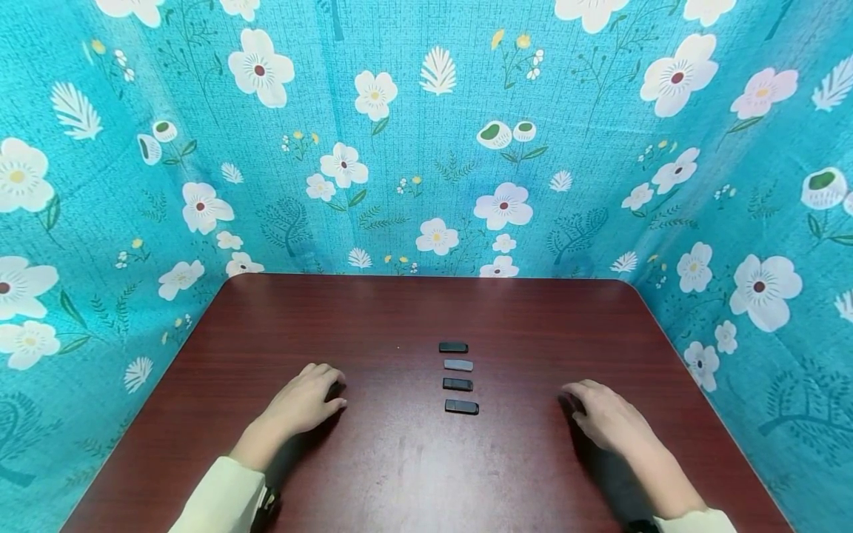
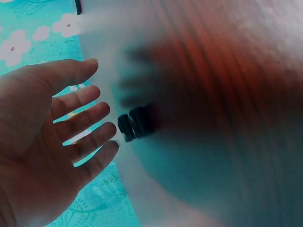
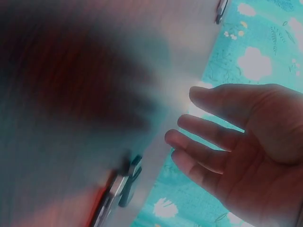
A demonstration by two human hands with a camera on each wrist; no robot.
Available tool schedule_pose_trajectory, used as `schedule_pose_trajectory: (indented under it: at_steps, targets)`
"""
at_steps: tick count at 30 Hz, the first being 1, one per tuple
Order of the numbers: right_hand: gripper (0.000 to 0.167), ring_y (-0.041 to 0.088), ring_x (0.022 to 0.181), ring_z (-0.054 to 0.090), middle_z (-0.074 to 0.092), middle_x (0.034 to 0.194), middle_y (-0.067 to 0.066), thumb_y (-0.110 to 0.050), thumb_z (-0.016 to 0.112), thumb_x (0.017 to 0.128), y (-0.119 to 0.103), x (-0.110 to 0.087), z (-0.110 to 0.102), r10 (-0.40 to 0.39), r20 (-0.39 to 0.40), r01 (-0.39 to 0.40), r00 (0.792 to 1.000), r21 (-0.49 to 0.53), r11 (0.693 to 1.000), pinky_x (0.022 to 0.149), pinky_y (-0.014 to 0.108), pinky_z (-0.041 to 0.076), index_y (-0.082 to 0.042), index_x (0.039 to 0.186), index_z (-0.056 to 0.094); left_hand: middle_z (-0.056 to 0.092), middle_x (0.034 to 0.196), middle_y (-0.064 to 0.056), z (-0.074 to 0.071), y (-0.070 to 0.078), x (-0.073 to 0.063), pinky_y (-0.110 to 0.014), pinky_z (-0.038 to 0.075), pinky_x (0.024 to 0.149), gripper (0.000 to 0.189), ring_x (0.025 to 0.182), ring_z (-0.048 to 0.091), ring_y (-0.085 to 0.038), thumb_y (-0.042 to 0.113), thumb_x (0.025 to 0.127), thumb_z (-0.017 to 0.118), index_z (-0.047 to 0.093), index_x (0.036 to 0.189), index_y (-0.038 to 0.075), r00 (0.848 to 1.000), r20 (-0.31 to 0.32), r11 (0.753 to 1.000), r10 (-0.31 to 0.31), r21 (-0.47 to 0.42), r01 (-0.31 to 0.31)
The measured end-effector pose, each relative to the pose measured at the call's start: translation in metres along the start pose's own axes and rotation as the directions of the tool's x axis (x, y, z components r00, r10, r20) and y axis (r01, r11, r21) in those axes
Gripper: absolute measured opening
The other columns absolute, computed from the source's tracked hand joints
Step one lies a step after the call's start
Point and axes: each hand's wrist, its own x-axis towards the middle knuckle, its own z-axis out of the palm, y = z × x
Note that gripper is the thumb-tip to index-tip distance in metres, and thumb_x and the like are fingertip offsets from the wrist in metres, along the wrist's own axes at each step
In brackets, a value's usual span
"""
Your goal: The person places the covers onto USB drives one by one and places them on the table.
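In the head view, small slim sticks that look like USB flash drives lie in a column near the table's middle. Three are black: the far one, the third and the near one. Second from the back is a grey one. To their left is my left hand, fingers loosely bent and holding nothing. My right hand is on the right side, likewise relaxed, apart from the sticks. Both wrist views show the palms and spread fingers with nothing in them.
The dark red glossy table carries hand shadows. Blue floral cloth hangs behind and at both sides. A blurred dark shape appears by the left fingertips, and a dark, silvery shape in the right wrist view; their kinds are unclear.
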Motion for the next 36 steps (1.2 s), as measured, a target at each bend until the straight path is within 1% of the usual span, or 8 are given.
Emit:
schedule_pose_trajectory:
  at_steps: [5,8,13,19,25,27,32,36]
  targets:
    - [0.034,0.040,0.110,0.063,0.067,0.114,0.019,0.004,0.073,0.083,0.010,-0.004,-0.002,0.007,0.020,-0.007,1.000,0.007,1.000,0.089,0.054,0.052,0.002,0.116,0.068,0.066,0.112,-0.005,-0.001,-0.006,-0.005,-0.047,0.049,0.094,0.028,0.109,0.059,-0.029,0.023,0.088,0.078,0.068,0.110,0.010,1.000,0.016,1.000,-0.015,-0.002,0.015]
    - [0.032,0.040,0.110,0.063,0.067,0.114,0.018,0.004,0.072,0.085,0.016,-0.008,-0.003,0.021,0.022,-0.021,1.000,-0.001,1.000,0.089,0.054,0.052,0.001,0.116,0.069,0.066,0.112,-0.006,-0.002,-0.008,-0.007,-0.047,0.049,0.094,0.027,0.110,0.059,-0.030,0.022,0.089,0.078,0.068,0.110,0.009,1.000,0.020,1.000,-0.017,-0.010,0.017]
    - [0.025,0.038,0.106,0.064,0.069,0.109,0.016,0.002,0.071,0.087,0.024,-0.013,-0.002,0.041,-0.005,-0.041,0.999,-0.022,0.999,0.089,0.055,0.052,0.000,0.112,0.071,0.066,0.112,-0.006,-0.003,-0.011,-0.010,-0.047,0.049,0.094,0.026,0.110,0.059,-0.031,0.022,0.089,0.078,0.068,0.110,0.009,1.000,0.016,1.000,-0.018,-0.004,0.018]
    - [0.023,0.037,0.104,0.065,0.069,0.107,0.015,0.005,0.068,0.088,0.034,-0.017,-0.001,0.038,-0.008,-0.038,0.999,-0.021,0.999,0.089,0.055,0.052,0.000,0.111,0.071,0.067,0.113,-0.007,-0.004,-0.017,-0.012,-0.048,0.048,0.097,0.026,0.112,0.059,-0.032,0.021,0.088,0.078,0.068,0.110,0.009,0.999,0.030,0.999,-0.040,-0.018,0.041]
    - [0.028,0.037,0.102,0.065,0.069,0.105,0.014,0.011,0.066,0.083,0.041,-0.021,0.000,0.024,-0.007,-0.024,1.000,-0.023,0.999,0.088,0.055,0.053,0.000,0.108,0.071,0.066,0.112,-0.009,-0.006,-0.020,-0.014,-0.049,0.048,0.098,0.027,0.114,0.059,-0.034,0.018,0.087,0.078,0.068,0.109,0.008,0.998,0.048,0.999,-0.047,-0.020,0.048]
    - [0.030,0.037,0.101,0.065,0.069,0.104,0.014,0.013,0.066,0.081,0.043,-0.021,0.001,0.021,-0.007,-0.022,1.000,-0.023,0.999,0.087,0.054,0.053,0.001,0.108,0.071,0.066,0.111,-0.009,-0.007,-0.021,-0.014,-0.050,0.048,0.097,0.027,0.113,0.059,-0.034,0.017,0.086,0.079,0.068,0.109,0.007,0.997,0.052,0.998,-0.048,-0.026,0.049]
    - [0.030,0.036,0.098,0.066,0.069,0.103,0.013,0.014,0.069,0.079,0.049,-0.022,0.003,0.004,-0.005,-0.004,1.000,-0.013,1.000,0.084,0.052,0.054,0.001,0.107,0.070,0.066,0.109,-0.009,-0.008,-0.023,-0.016,-0.050,0.049,0.096,0.026,0.112,0.060,-0.035,0.015,0.085,0.079,0.068,0.107,0.006,0.998,0.053,0.998,-0.045,-0.035,0.047]
    - [0.032,0.037,0.097,0.065,0.069,0.102,0.013,0.018,0.064,0.078,0.054,-0.024,0.004,-0.012,-0.027,0.012,1.000,-0.035,0.999,0.085,0.054,0.053,0.001,0.105,0.070,0.065,0.106,-0.009,-0.007,-0.026,-0.017,-0.051,0.049,0.096,0.025,0.110,0.061,-0.035,0.013,0.085,0.080,0.069,0.106,0.006,0.998,0.050,0.998,-0.049,-0.038,0.051]
